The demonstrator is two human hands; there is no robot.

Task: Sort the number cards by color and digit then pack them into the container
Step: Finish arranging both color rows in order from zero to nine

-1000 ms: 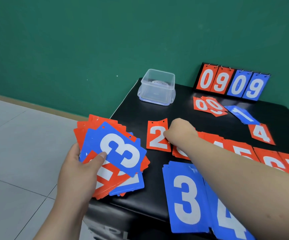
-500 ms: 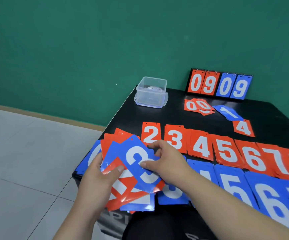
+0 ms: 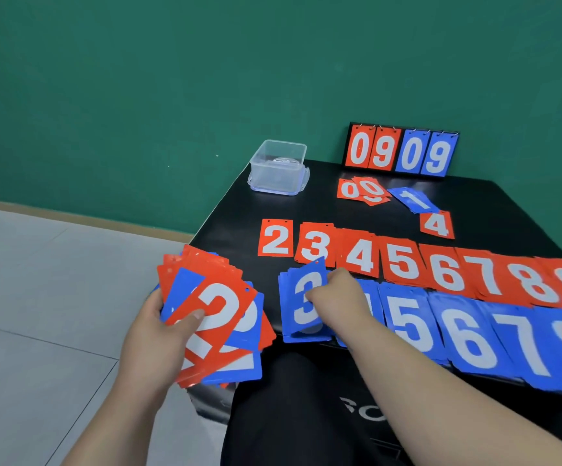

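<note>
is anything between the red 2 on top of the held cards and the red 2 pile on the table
Nothing visible does. The red 2 card tops the fan in the left hand, and only bare black table lies between it and the red 2 pile. The right hand pinches a blue 3 card off to the side.

Plain indoor room, arranged for tabletop work with cards. A flat, matt green wall (image 3: 138,79) meets a floor (image 3: 37,314) of large pale grey tiles along a tan skirting (image 3: 71,215). A black table (image 3: 239,210) stands with its far edge against the wall. On it are a ring-bound flip scoreboard (image 3: 400,151) reading 09 09 at the back, a clear plastic container (image 3: 278,166) near the far left corner, and red and blue number cards (image 3: 404,264) laid in rows. Whether this is a home, classroom or office cannot be told.
</note>
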